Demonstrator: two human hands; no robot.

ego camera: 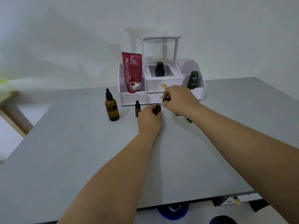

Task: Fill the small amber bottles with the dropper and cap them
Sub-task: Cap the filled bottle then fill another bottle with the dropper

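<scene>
Gripping an open small amber bottle [158, 109] upright on the grey table [80, 151] with the left hand [149, 118], curled round its body so that only neck and shoulder show. Pinching a black dropper cap [166, 99] in the right hand [176, 99], just above and right of the bottle mouth; glass tube thin, pale, hard to make out near the rim. Just left of the left hand, a capped small amber bottle [137, 109], partly hidden behind the knuckles. Farther left, standing apart, a large amber dropper bottle [112, 109]. Under the right forearm, dark objects [189, 119], mostly covered, not identifiable. Behind, a white organiser [134, 97] with a red Glad2Glow pouch [132, 72], a black bottle [159, 68] and a dark green Kahf bottle [192, 80]. Below the table's near edge, something blue [173, 210], cut off.
</scene>
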